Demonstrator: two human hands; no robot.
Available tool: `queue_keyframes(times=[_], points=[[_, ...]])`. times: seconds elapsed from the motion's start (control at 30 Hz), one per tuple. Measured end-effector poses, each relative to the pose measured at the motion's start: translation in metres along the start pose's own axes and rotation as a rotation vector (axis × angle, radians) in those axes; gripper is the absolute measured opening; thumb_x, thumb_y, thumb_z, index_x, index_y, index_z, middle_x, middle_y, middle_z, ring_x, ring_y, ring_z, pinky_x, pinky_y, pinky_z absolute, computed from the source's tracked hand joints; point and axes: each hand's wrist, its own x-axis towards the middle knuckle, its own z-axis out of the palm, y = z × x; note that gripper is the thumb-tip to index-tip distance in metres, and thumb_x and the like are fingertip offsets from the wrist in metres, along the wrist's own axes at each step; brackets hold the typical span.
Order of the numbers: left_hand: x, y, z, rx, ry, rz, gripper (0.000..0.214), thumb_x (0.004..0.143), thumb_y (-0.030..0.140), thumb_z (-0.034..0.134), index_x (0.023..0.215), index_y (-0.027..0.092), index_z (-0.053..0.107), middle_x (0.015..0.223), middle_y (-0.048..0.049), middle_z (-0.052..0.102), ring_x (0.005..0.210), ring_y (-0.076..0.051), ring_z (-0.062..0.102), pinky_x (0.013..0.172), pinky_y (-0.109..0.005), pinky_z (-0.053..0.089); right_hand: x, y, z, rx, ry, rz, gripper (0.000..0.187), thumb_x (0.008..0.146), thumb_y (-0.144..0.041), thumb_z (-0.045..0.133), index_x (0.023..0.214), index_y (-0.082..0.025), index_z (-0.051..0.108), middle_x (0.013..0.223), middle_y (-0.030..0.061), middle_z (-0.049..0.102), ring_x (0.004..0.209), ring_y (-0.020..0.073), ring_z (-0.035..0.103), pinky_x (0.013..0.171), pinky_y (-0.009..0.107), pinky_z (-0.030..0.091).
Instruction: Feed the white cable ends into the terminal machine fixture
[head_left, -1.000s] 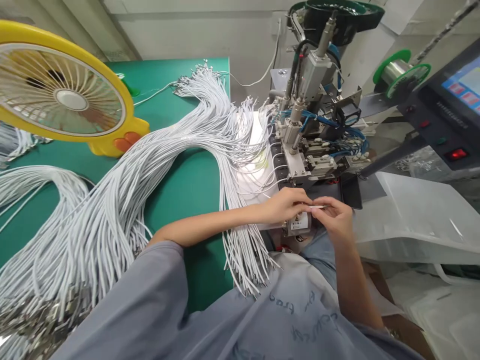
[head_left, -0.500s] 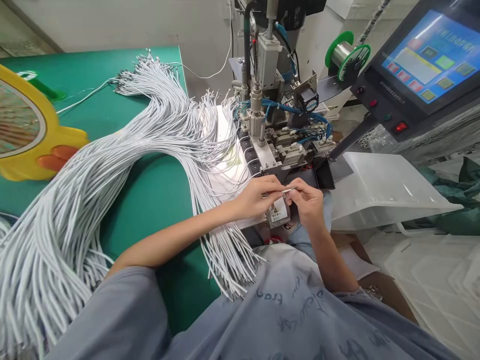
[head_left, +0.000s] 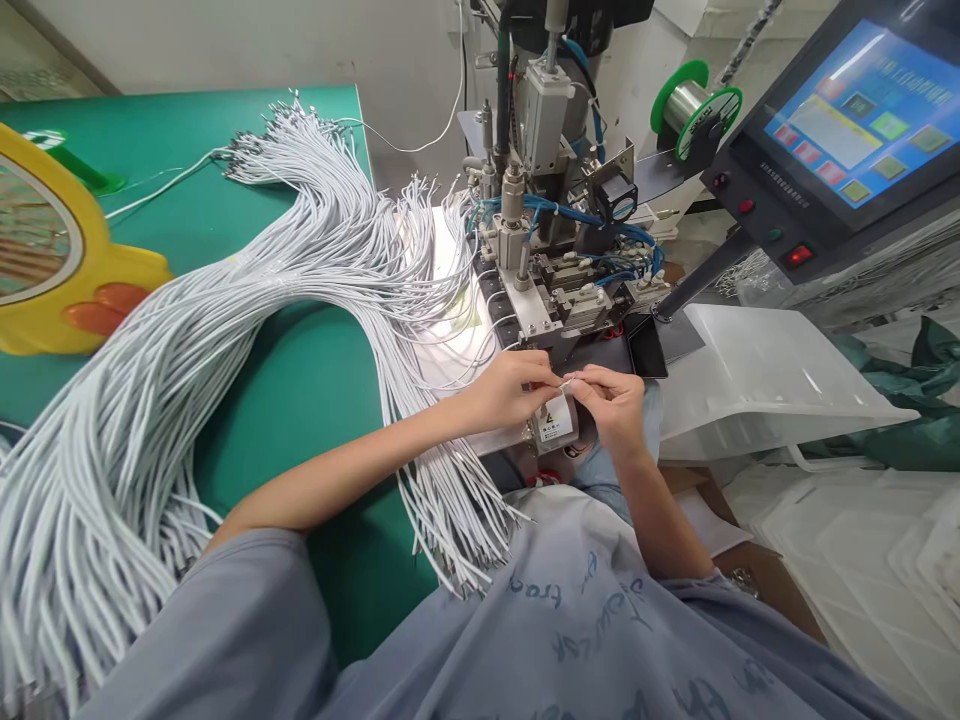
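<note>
My left hand (head_left: 514, 390) pinches a thin white cable (head_left: 564, 383) near its end, in front of the machine (head_left: 525, 270). The fingertips of my right hand (head_left: 611, 400) close on the tip of the same cable, almost touching the left fingers. What exactly sits at the tip is too small to make out. Beside my left forearm, a large bundle of white cables (head_left: 300, 270) sweeps over the green table (head_left: 300, 370). Several single cables run from this bundle to the edge of the machine.
A control screen (head_left: 862, 110) on a post stands at the right, by a green wire spool (head_left: 694, 110). Below it lies a white plastic tray (head_left: 780, 370). A yellow fan (head_left: 112, 270) stands at the left. A labelled metal part (head_left: 555, 425) sits under my hands.
My right hand has shifted slightly left, and its fingers now pinch the cable tip closer to my left hand. The cable's end shows less than before.
</note>
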Motion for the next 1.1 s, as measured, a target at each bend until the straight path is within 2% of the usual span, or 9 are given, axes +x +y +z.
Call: queue_keyframes(times=[0.1, 0.2, 0.33, 0.4, 0.47, 0.63, 0.73, 0.93, 1.1], points=[[-0.001, 0.001, 0.001, 0.023, 0.010, -0.017, 0.021, 0.088, 0.025, 0.051, 0.079, 0.015, 0.067, 0.065, -0.0017, 0.055, 0.060, -0.009, 0.052, 0.054, -0.020, 0.041, -0.008, 0.003, 0.009, -0.008, 0.088, -0.006, 0.017, 0.076, -0.031, 0.061, 0.076, -0.018, 0.072, 0.057, -0.0021, 0.046, 0.051, 0.0099, 0.040, 0.047, 0.025, 0.033], [-0.002, 0.000, 0.001, 0.283, -0.020, 0.042, 0.027, 0.090, 0.021, 0.042, 0.078, 0.013, 0.065, 0.068, -0.0034, 0.054, 0.059, -0.009, 0.050, 0.052, -0.020, 0.038, -0.010, -0.001, 0.009, -0.282, 0.135, -0.160, 0.019, 0.081, -0.030, 0.056, 0.076, -0.018, 0.071, 0.052, -0.0029, 0.040, 0.048, 0.0102, 0.035, 0.048, 0.026, 0.032], [-0.004, -0.003, 0.001, 0.583, -0.077, 0.126, 0.032, 0.090, 0.015, 0.034, 0.076, 0.012, 0.062, 0.070, -0.0047, 0.052, 0.057, -0.011, 0.046, 0.050, -0.024, 0.035, -0.003, -0.011, 0.000, -0.580, 0.018, -0.322, 0.022, 0.084, -0.024, 0.051, 0.070, -0.018, 0.067, 0.050, -0.0033, 0.035, 0.048, 0.0107, 0.032, 0.050, 0.028, 0.030], [-0.004, -0.005, 0.002, 0.530, -0.061, 0.098, 0.029, 0.089, 0.016, 0.037, 0.077, 0.013, 0.063, 0.069, -0.0041, 0.052, 0.057, -0.011, 0.047, 0.050, -0.023, 0.035, 0.001, -0.011, -0.003, -0.574, -0.044, -0.310, 0.024, 0.083, -0.022, 0.051, 0.064, -0.018, 0.064, 0.050, -0.0037, 0.033, 0.048, 0.0106, 0.033, 0.051, 0.028, 0.030], [-0.004, -0.006, 0.005, 0.364, -0.010, 0.013, 0.024, 0.087, 0.017, 0.043, 0.078, 0.014, 0.065, 0.069, -0.0028, 0.054, 0.059, -0.010, 0.049, 0.051, -0.021, 0.036, 0.004, -0.009, -0.001, -0.477, -0.039, -0.282, 0.023, 0.082, -0.022, 0.052, 0.062, -0.018, 0.063, 0.049, -0.0045, 0.031, 0.048, 0.0104, 0.032, 0.050, 0.027, 0.030], [-0.003, -0.007, 0.012, 0.009, 0.083, -0.149, 0.013, 0.081, 0.015, 0.056, 0.077, 0.014, 0.068, 0.065, -0.0006, 0.058, 0.062, -0.009, 0.054, 0.057, -0.020, 0.042, 0.002, 0.005, 0.013, -0.168, 0.131, -0.170, 0.018, 0.079, -0.027, 0.057, 0.068, -0.017, 0.067, 0.048, -0.0053, 0.032, 0.048, 0.0101, 0.034, 0.049, 0.026, 0.032], [-0.002, -0.012, 0.012, 0.053, -0.030, -0.125, 0.016, 0.084, 0.016, 0.053, 0.083, 0.014, 0.069, 0.068, -0.0013, 0.058, 0.064, -0.010, 0.055, 0.059, -0.019, 0.042, 0.003, 0.015, 0.014, -0.109, 0.148, -0.043, 0.019, 0.077, -0.030, 0.058, 0.068, -0.017, 0.067, 0.050, -0.0045, 0.038, 0.049, 0.0097, 0.036, 0.050, 0.026, 0.034], [0.002, -0.025, 0.009, 0.607, -0.380, -0.225, 0.025, 0.088, 0.011, 0.040, 0.092, 0.010, 0.065, 0.088, -0.0079, 0.059, 0.064, -0.012, 0.056, 0.056, -0.023, 0.040, 0.028, 0.050, -0.001, -0.105, -0.021, 0.140, 0.018, 0.072, -0.030, 0.055, 0.073, -0.016, 0.067, 0.069, 0.0028, 0.064, 0.066, 0.0150, 0.056, 0.067, 0.030, 0.046], [0.004, -0.028, 0.010, 0.706, -0.485, -0.254, 0.029, 0.091, 0.013, 0.034, 0.096, 0.010, 0.062, 0.091, -0.0091, 0.058, 0.068, -0.014, 0.059, 0.059, -0.024, 0.043, 0.040, 0.065, 0.003, -0.024, -0.116, 0.250, 0.018, 0.068, -0.033, 0.059, 0.071, -0.017, 0.063, 0.064, 0.0007, 0.062, 0.059, 0.0132, 0.053, 0.061, 0.028, 0.045]])
